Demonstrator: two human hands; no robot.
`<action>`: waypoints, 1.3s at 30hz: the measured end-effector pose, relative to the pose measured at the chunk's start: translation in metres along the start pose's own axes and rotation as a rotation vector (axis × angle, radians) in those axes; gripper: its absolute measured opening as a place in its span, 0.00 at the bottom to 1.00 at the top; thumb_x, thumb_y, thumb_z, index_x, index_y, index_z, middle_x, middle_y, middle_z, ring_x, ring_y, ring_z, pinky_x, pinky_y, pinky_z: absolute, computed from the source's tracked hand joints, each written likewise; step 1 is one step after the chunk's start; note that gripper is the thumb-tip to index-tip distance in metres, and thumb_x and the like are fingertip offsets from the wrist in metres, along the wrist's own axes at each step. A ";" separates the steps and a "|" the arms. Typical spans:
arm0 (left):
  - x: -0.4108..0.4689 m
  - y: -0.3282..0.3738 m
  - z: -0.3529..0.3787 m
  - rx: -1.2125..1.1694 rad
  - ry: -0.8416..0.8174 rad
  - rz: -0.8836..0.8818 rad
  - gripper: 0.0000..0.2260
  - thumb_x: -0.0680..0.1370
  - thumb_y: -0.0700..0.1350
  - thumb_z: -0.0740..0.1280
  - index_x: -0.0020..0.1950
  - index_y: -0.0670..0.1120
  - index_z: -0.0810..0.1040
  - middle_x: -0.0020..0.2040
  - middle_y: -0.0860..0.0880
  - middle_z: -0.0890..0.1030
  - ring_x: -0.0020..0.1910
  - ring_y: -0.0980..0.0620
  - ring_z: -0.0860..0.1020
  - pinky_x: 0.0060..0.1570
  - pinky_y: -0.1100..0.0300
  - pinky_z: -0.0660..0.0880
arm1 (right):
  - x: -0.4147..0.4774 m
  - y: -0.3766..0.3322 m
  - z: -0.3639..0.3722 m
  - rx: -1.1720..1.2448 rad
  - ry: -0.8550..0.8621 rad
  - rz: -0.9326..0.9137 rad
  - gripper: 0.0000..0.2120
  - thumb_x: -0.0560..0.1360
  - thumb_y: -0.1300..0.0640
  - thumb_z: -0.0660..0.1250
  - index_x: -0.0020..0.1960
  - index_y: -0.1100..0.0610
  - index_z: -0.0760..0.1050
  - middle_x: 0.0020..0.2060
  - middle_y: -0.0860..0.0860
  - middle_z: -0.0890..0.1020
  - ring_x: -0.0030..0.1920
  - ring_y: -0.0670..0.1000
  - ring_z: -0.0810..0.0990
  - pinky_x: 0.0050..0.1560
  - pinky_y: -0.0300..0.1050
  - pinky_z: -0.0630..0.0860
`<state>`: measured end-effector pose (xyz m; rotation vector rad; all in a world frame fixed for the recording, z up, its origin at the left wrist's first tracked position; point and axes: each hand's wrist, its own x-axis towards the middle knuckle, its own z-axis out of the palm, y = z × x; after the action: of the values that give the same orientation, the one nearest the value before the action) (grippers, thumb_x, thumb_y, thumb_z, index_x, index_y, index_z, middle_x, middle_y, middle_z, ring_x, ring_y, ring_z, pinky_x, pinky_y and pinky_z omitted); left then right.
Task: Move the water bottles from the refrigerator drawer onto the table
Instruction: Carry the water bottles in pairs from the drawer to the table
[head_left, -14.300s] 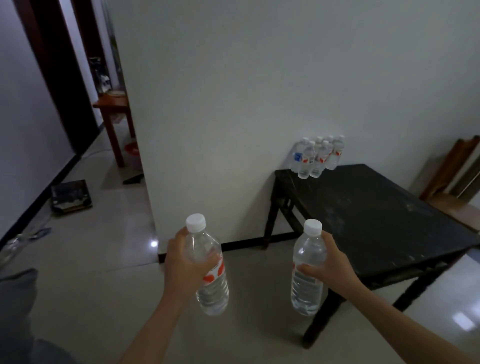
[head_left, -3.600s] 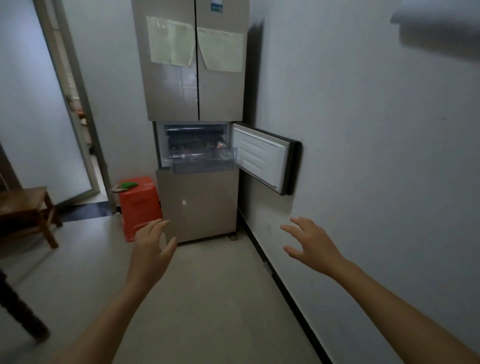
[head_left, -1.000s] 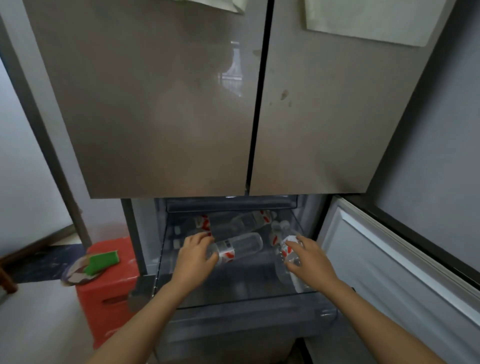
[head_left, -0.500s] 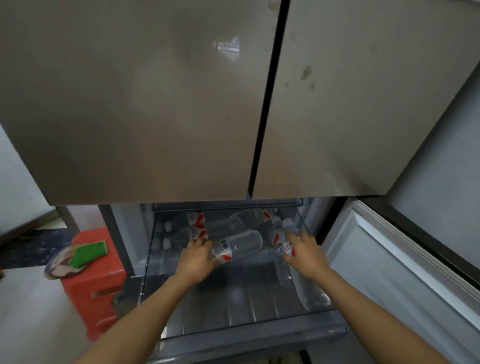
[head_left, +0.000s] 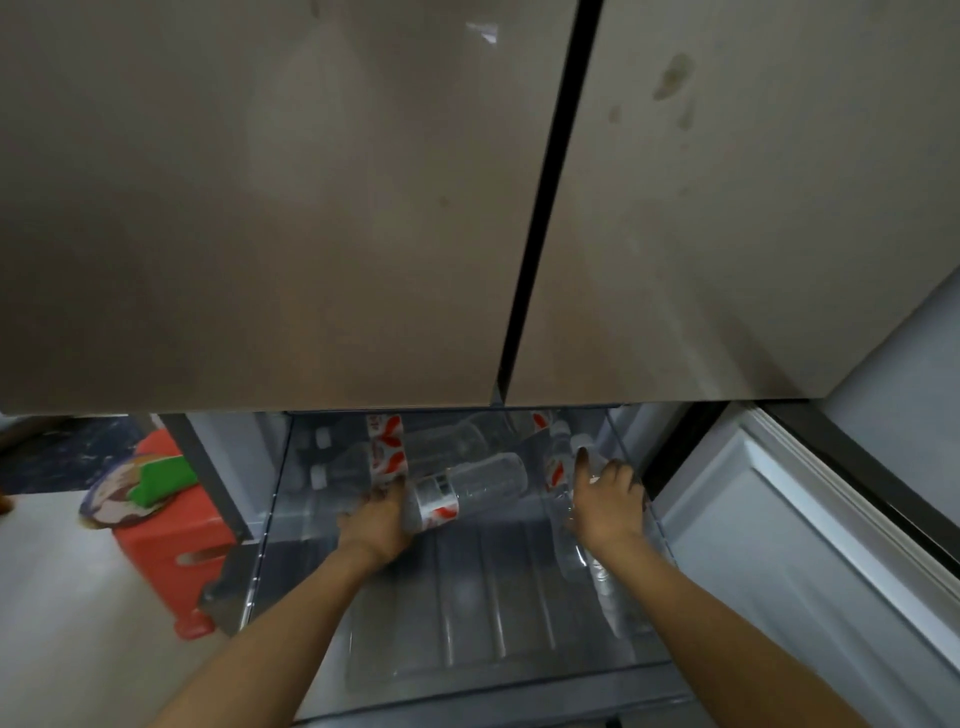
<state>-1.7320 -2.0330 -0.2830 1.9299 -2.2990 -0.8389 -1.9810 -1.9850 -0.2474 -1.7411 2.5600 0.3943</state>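
Both my arms reach into the pulled-out refrigerator drawer (head_left: 467, 603), a clear bin with a ribbed floor below the two shut upper refrigerator doors (head_left: 311, 208).

My left hand (head_left: 376, 519) is clamped on the front water bottle (head_left: 483, 486). Its fingers wrap the end with the red-and-white label. That bottle lies on its side across the drawer, its clear body pointing to the right.

My right hand (head_left: 605, 506) lies over the side water bottle (head_left: 618, 608), which runs lengthwise along the drawer's right wall. The thumb is on one side of its neck and the fingers curl over the other, so the hand is closed on it. Just to its left lies another lengthwise bottle (head_left: 554, 467) with a red-and-white label. The clear plastic makes it hard to tell where one ends and the other begins.

Behind my hands, the back water bottles (head_left: 457, 441) lie on their sides against the rear of the drawer, with white caps toward the left wall.

To the right stands the open compartment door (head_left: 779, 545), swung outward. To the left, on the floor (head_left: 62, 623), is a red plastic stool (head_left: 166, 545) with a green object (head_left: 163, 478) on top.
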 end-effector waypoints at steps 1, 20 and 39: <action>0.002 -0.003 0.002 -0.001 0.004 -0.016 0.31 0.73 0.59 0.64 0.70 0.53 0.55 0.65 0.44 0.71 0.60 0.43 0.72 0.59 0.45 0.71 | 0.001 -0.001 0.002 -0.029 0.006 -0.003 0.39 0.74 0.51 0.65 0.75 0.55 0.44 0.68 0.66 0.60 0.66 0.64 0.61 0.63 0.55 0.64; -0.088 0.041 -0.099 0.169 0.161 0.263 0.16 0.69 0.44 0.73 0.55 0.43 0.77 0.53 0.45 0.78 0.53 0.46 0.77 0.49 0.58 0.73 | -0.061 0.013 -0.011 0.851 0.215 -0.470 0.52 0.65 0.59 0.74 0.67 0.39 0.36 0.69 0.56 0.57 0.67 0.53 0.63 0.61 0.37 0.62; -0.122 0.070 0.010 -0.560 0.414 0.015 0.32 0.64 0.51 0.74 0.65 0.54 0.65 0.62 0.47 0.70 0.61 0.46 0.70 0.58 0.52 0.71 | -0.065 -0.021 0.004 1.221 0.048 -0.489 0.46 0.59 0.55 0.76 0.70 0.43 0.56 0.66 0.51 0.69 0.66 0.49 0.69 0.66 0.53 0.68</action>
<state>-1.7701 -1.9106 -0.2244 1.6398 -1.6228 -0.8615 -1.9375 -1.9325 -0.2451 -1.6299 1.5497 -0.9928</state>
